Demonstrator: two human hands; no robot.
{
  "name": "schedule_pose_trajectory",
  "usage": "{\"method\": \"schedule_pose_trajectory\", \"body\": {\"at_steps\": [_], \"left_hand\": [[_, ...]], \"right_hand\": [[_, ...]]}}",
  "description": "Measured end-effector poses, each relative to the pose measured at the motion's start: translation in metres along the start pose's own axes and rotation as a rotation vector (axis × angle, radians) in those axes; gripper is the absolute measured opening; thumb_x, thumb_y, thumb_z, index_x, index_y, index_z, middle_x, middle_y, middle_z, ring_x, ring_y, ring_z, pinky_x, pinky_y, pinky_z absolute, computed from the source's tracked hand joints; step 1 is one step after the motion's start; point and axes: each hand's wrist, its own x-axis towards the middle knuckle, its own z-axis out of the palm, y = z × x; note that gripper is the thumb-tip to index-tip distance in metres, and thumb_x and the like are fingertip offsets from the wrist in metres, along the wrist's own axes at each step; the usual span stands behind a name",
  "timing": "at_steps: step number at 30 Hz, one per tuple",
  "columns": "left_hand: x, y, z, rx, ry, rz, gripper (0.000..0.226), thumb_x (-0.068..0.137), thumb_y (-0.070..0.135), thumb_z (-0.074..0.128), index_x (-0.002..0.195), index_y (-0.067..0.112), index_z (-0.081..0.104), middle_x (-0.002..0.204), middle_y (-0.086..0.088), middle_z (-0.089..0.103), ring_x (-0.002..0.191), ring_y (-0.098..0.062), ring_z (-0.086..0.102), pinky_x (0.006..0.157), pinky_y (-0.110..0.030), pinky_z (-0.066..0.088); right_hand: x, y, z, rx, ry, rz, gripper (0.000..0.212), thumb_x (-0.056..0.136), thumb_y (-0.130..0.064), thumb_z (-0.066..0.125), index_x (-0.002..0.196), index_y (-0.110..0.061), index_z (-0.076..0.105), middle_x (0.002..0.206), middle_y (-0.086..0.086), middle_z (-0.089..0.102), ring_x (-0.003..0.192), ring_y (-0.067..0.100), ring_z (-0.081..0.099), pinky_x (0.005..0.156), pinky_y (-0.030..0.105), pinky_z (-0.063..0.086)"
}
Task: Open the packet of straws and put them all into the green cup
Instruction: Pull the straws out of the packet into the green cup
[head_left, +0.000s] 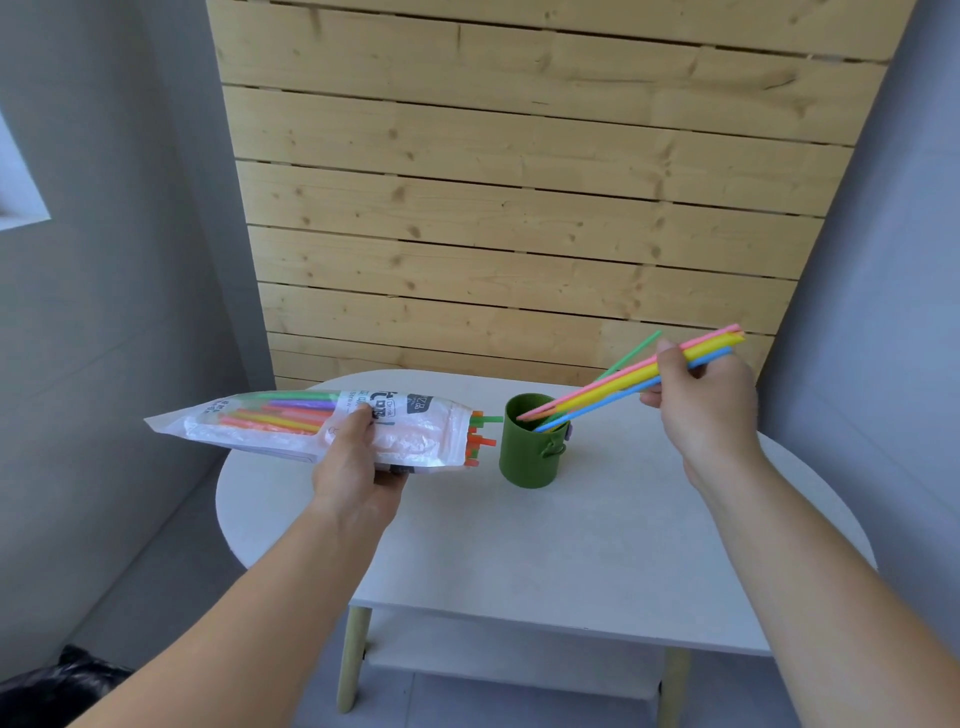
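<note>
My left hand (358, 457) grips the clear plastic packet of straws (291, 423) and holds it level above the table's left side, its open mouth facing right. Orange and green straw ends (480, 439) stick out of that mouth, just left of the green cup (527, 457). The cup stands upright near the table's middle. My right hand (701, 400) pinches a bundle of pink, yellow and blue straws (618, 382), slanted down to the left with the lower tips inside the cup's rim. A green straw (628, 357) leans in the cup behind them.
The white round table (519, 545) has a lower shelf and pale wooden legs. A slatted wooden panel (519, 182) rises right behind it, between grey walls. A black bag (57, 680) lies on the floor at the lower left.
</note>
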Motion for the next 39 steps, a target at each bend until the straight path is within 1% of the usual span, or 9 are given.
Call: {"method": "schedule_pose_trajectory", "body": {"at_steps": [2,6,9,17,24,28,33,36,39], "left_hand": [[0.001,-0.002,-0.001,0.012,-0.006,-0.008,0.024,0.095,0.017,0.074,0.116,0.017,0.062,0.120,-0.007,0.076,0.102,-0.022,0.076,0.096,-0.045,0.060],[0.003,-0.003,-0.003,0.011,-0.016,-0.005,0.020,0.094,0.016,0.074,0.111,0.017,0.063,0.121,-0.009,0.076,0.105,-0.025,0.076,0.098,-0.048,0.059],[0.005,-0.005,-0.003,0.010,-0.028,0.002,0.020,0.095,0.014,0.073,0.112,0.016,0.062,0.123,-0.010,0.076,0.108,-0.026,0.075,0.100,-0.051,0.058],[0.005,-0.009,-0.002,0.013,-0.035,0.006,0.021,0.095,0.015,0.073,0.112,0.017,0.062,0.124,-0.010,0.076,0.109,-0.027,0.075,0.099,-0.050,0.059],[0.001,-0.007,0.002,0.004,-0.057,0.007,0.019,0.095,0.014,0.073,0.111,0.017,0.062,0.123,-0.010,0.076,0.109,-0.026,0.075,0.100,-0.052,0.058],[-0.002,-0.005,0.004,0.011,-0.084,0.015,0.018,0.096,0.016,0.072,0.112,0.017,0.063,0.123,-0.009,0.076,0.107,-0.026,0.076,0.100,-0.052,0.058],[-0.006,-0.001,0.006,0.019,-0.114,0.025,0.021,0.096,0.018,0.072,0.117,0.015,0.065,0.123,-0.009,0.077,0.107,-0.025,0.076,0.097,-0.049,0.060],[-0.010,-0.001,0.010,0.025,-0.134,0.029,0.021,0.097,0.017,0.071,0.117,0.014,0.065,0.121,-0.010,0.077,0.104,-0.026,0.077,0.093,-0.048,0.061],[-0.015,-0.003,0.015,0.032,-0.168,0.018,0.029,0.097,0.018,0.071,0.125,0.012,0.065,0.121,-0.011,0.077,0.104,-0.027,0.077,0.085,-0.045,0.064]], "right_hand": [[-0.004,0.004,0.010,-0.016,-0.049,0.013,0.031,0.098,-0.032,0.058,0.086,-0.005,0.065,0.066,0.003,0.065,0.052,0.006,0.069,0.048,0.017,0.046],[-0.007,0.014,0.030,-0.031,-0.117,0.038,0.036,0.093,-0.036,0.063,0.083,-0.002,0.066,0.071,0.012,0.069,0.067,0.027,0.072,0.074,0.047,0.060],[-0.005,0.018,0.040,-0.047,-0.118,0.071,0.039,0.089,-0.040,0.066,0.078,-0.003,0.067,0.071,0.019,0.068,0.071,0.036,0.069,0.076,0.056,0.059],[-0.006,0.029,0.046,0.068,-0.109,0.141,0.035,0.082,-0.032,0.080,0.097,-0.001,0.070,0.067,0.005,0.062,0.051,0.011,0.060,0.054,0.030,0.057],[-0.012,0.030,0.042,0.162,-0.139,0.238,0.050,0.079,-0.023,0.084,0.115,-0.002,0.056,0.079,0.003,0.066,0.059,0.013,0.066,0.077,0.042,0.063],[-0.021,0.035,0.041,0.004,-0.233,0.407,0.050,0.079,-0.041,0.081,0.105,-0.008,0.053,0.082,0.007,0.063,0.068,0.024,0.066,0.081,0.049,0.061],[-0.036,0.022,0.039,-0.169,-0.514,0.592,0.056,0.089,-0.060,0.060,0.104,-0.006,0.061,0.089,0.012,0.066,0.067,0.023,0.064,0.055,0.030,0.056],[-0.049,0.011,0.046,-0.064,-0.630,0.554,0.056,0.098,-0.058,0.044,0.098,-0.006,0.065,0.076,0.010,0.064,0.056,0.020,0.057,0.049,0.025,0.047],[-0.063,0.002,0.058,0.088,-0.580,0.326,0.041,0.102,-0.046,0.043,0.091,-0.010,0.058,0.067,0.007,0.058,0.047,0.016,0.050,0.045,0.024,0.042]]}}
